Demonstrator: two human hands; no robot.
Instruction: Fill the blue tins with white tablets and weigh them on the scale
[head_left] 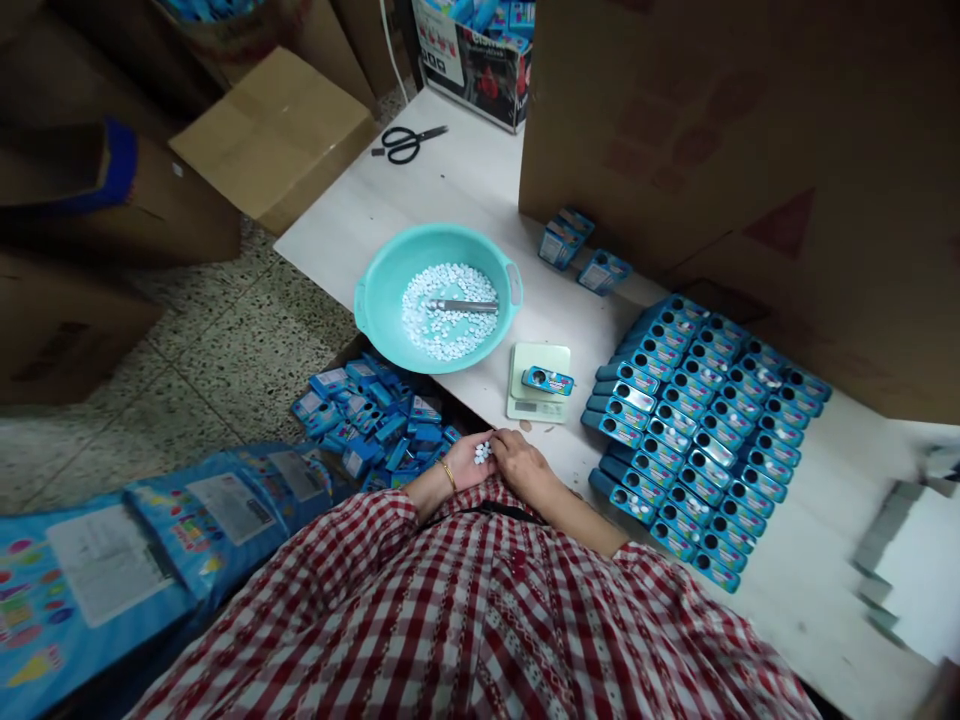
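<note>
where cartons (277, 135) crowd in, tins (697, 430) line the table (465, 180).

Soft, even indoor light brightens the white table (465, 190) — shadows faint. Cardboard boxes (75, 200) at upper left sit dim. Wide-angle bending at edges — right edge smeared with motion blur; centre sharp.

Small white tablets (481, 452) in cupped palm

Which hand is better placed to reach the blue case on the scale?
Probably the right hand: it lies nearer the scale and blue case, while the left hand holds white tablets in its open palm.
</note>
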